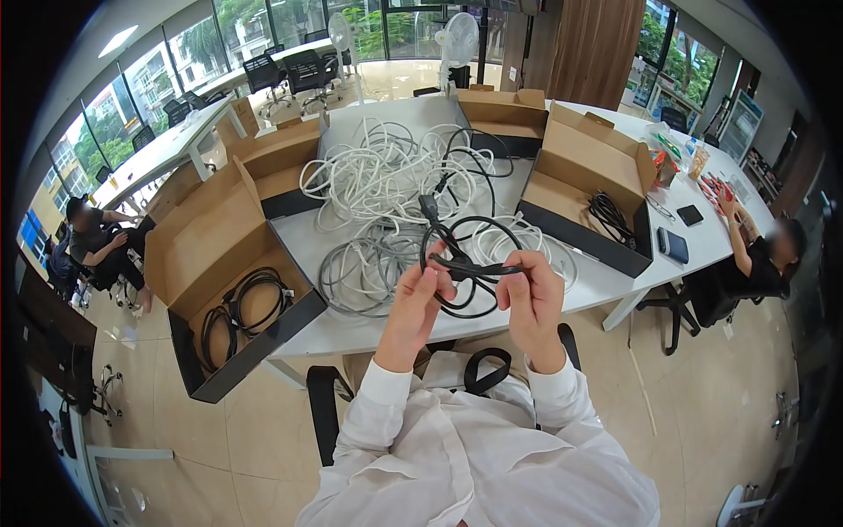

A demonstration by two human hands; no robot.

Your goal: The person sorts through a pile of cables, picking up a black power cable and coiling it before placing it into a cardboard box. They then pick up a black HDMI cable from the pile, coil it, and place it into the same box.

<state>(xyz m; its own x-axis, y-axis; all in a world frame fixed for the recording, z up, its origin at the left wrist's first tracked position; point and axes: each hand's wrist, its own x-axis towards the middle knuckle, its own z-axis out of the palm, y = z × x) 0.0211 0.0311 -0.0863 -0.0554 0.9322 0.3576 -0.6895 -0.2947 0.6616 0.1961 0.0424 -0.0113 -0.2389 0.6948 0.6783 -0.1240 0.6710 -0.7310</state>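
Observation:
A black cable (458, 303) hangs in loose loops between my two hands, above the near edge of the white table. My left hand (416, 299) is closed round one side of it, thumb and fingers pinching. On the other side my right hand (530, 299) grips a bundle of its strands. A black plug end (428, 207) sticks up above the loops. Just behind lies a large tangle of white cables (378, 171), with grey coiled cables (356, 268) nearer my left hand.
Open cardboard boxes stand around the tangle; the left box (206, 237) and the right box (597, 145) each hold coiled black cable. A phone (690, 214) and a dark case (673, 245) lie at the right. One person (755, 255) sits right, another (101, 237) left.

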